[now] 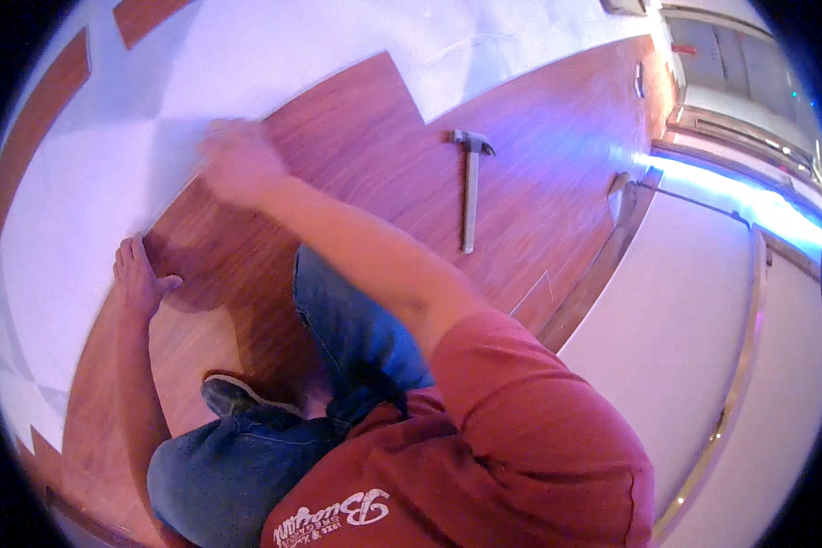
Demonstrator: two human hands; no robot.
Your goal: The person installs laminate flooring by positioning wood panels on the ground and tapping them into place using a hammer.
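Wood-look floor planks (365, 137) spread in a reddish-brown field beneath a worker low to the floor, their stepped outer edge meeting a pale sheet surface (123, 173). The left hand (139, 279) rests open at that edge, thumb splayed over the top and fingers along the border, a placement that seems meant to steady the board there. Farther up the same edge, the right hand (239, 164) is blurred; whether it is open or closed on anything cannot be told. A claw hammer (469, 192) lies on the planks to the right, handle toward the worker, likely set within reach yet clear of the edge. Separate planks (41, 114) lie at far left, presumably apart to leave room.
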